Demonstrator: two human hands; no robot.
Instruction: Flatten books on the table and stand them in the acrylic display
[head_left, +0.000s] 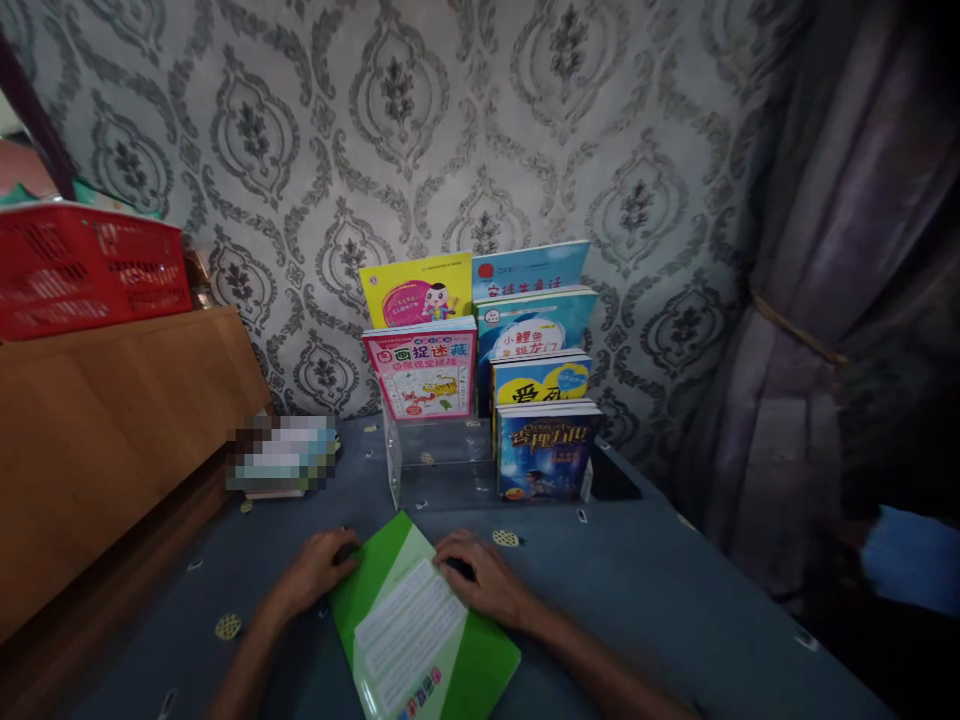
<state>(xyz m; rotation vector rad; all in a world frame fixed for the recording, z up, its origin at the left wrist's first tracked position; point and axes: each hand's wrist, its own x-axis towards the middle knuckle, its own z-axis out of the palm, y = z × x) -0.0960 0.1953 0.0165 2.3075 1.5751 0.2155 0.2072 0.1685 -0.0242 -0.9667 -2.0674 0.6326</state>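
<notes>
A green book (pixel 480 655) with a pale panel of small print lies at a slant on the dark table in front of me. My left hand (pixel 319 570) is curled against its upper left edge, the fingertips partly hidden. On the opposite edge, my right hand (pixel 480 578) holds the book with bent fingers and the thumb near the cover. Just beyond stands a clear stepped book rack (pixel 442 440). It carries a pink book (pixel 427 375) and a yellow book (pixel 416 285) on the left, and a dark blue book (pixel 544 455) with several others on the right.
A blurred-out stack (pixel 281 455) sits at the back left. Beside it a wooden cabinet (pixel 120 420) bears a red plastic basket (pixel 90 265). Patterned wallpaper (pixel 300 130) rises behind the table, and a tied grey-purple curtain (pixel 787 400) hangs on the right.
</notes>
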